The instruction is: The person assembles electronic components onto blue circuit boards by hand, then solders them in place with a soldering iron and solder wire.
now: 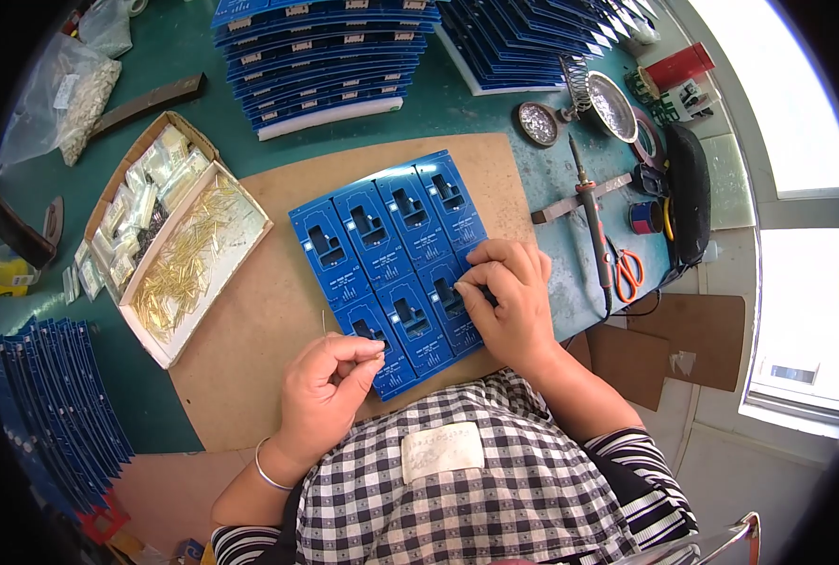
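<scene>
A blue circuit board panel (396,268), divided into several identical sections with dark cut-outs, lies tilted on a brown board in front of me. Over its near left corner is my left hand (330,381), thumb and forefinger pinched together; whatever is between the tips is too small to make out. A thin wire-like sliver shows just above that hand. My right hand (509,301) rests at the panel's right edge, fingers curled and thumb against forefinger over a section. What its fingertips hold, if anything, is hidden.
Left of the panel, a cardboard box (267,226) holds loose brass-coloured pins (188,259) and small bags. Stacked blue boards (330,71) stand at the back, more (57,405) at the left. On the right lie a soldering iron (594,231), orange-handled scissors (629,275) and a solder tin (538,123).
</scene>
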`<state>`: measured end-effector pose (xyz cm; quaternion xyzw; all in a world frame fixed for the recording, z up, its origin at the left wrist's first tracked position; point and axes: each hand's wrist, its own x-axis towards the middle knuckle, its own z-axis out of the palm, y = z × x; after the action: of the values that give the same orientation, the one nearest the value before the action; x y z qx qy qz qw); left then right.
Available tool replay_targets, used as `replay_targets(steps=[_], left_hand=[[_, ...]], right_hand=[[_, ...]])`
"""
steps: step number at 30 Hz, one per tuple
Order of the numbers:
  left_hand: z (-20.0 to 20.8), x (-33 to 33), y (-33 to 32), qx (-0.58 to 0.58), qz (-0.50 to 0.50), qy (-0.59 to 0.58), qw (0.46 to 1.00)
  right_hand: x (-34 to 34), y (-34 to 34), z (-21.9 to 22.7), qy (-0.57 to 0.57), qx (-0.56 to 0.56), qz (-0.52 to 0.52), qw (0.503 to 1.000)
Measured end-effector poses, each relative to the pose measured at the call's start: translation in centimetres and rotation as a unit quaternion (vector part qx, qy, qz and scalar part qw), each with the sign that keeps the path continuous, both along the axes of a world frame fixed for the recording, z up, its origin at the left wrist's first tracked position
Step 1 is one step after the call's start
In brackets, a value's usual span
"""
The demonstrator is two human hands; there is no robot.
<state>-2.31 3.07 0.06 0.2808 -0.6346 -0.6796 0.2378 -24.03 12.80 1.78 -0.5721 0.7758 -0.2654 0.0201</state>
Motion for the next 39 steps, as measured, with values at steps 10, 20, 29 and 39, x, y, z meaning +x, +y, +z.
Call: replay_targets(steps=[10, 20, 29, 39], left_hand=[[0.0, 0.0, 0.1, 0.013, 0.004, 0.01, 1.0], [0.3, -0.1, -0.1, -0.011, -0.006, 0.001, 1.0], [0.0, 0.0, 0.0, 0.002, 0.0, -0.003, 1.0], [-0.4, -0.4, 0.4, 0.072, 0.023, 0.005, 0.997]], right_hand=[[-0.2, 0.3, 1.5, 0.211, 0.048, 0.087, 0.973], [0.9, 2.2, 1.5, 0.236, 0.113, 0.079, 0.962], [-0.6, 2.4, 2.4, 0.165, 0.127, 0.085, 0.974], [0.1, 0.9, 2.1, 0.108, 0.049, 0.111, 0.987]])
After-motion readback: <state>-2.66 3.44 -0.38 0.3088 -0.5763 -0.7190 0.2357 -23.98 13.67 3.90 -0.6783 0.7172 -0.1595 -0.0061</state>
